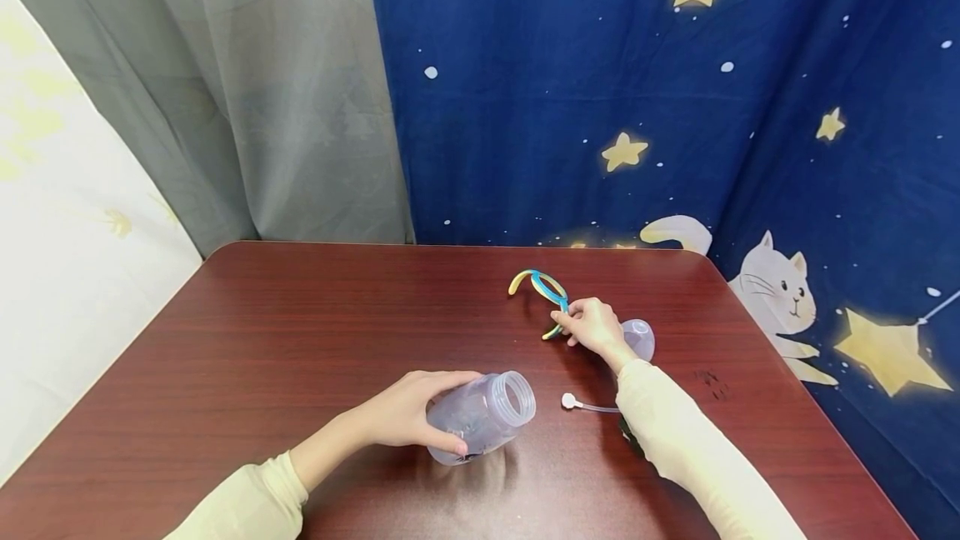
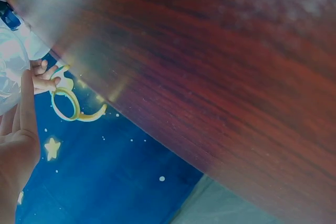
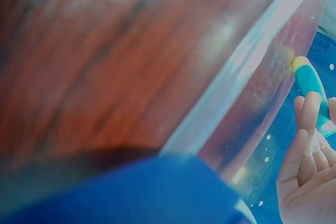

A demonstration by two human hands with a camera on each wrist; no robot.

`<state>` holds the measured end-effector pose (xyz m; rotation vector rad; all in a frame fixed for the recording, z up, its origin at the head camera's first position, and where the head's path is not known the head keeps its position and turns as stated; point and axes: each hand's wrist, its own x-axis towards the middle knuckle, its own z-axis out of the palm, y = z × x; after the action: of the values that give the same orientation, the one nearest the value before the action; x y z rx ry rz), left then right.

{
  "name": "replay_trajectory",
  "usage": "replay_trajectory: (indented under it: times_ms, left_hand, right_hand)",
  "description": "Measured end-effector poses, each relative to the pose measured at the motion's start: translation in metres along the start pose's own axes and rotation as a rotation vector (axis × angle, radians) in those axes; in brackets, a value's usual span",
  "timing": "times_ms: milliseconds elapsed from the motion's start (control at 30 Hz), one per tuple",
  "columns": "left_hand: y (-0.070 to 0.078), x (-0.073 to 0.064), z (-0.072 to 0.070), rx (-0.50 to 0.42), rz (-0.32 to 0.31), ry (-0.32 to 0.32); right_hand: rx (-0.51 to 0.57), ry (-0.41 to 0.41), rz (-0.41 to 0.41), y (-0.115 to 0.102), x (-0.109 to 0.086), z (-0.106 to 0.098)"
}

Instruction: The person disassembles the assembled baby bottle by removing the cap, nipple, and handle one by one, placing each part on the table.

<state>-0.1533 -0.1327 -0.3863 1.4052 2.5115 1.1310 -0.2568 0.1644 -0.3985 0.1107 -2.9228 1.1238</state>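
My left hand (image 1: 408, 411) grips a clear plastic baby bottle (image 1: 476, 419) round its side, thumb across the front. The bottle is tilted, its uncapped threaded mouth facing right. Farther back, my right hand (image 1: 596, 327) pinches a blue-and-yellow two-handled bottle grip ring (image 1: 551, 288) by one side; the fingers hold its blue part (image 3: 310, 82) in the right wrist view. Right behind that hand is a translucent dome cap (image 1: 640, 338), partly covered by it. A thin straw with a white weighted end (image 1: 570, 401) lies below, its other end hidden by the right sleeve.
A small dark object (image 1: 628, 433) shows partly under the right forearm. The brown wooden table (image 1: 315, 307) ends at a grey curtain (image 1: 300, 107) and a blue star-patterned curtain (image 1: 517, 107). A blurred blue shape (image 3: 131, 198) fills the lower right wrist view.
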Motion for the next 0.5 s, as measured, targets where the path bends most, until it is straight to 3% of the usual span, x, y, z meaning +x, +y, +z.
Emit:
replay_trajectory:
  times_ms: [500]
  left_hand:
    - [-0.0001,0.0010,-0.0001,0.012,0.009,0.001]
  right_hand:
    - [0.104,-0.024,0.074,0.0053,0.0025,-0.0008]
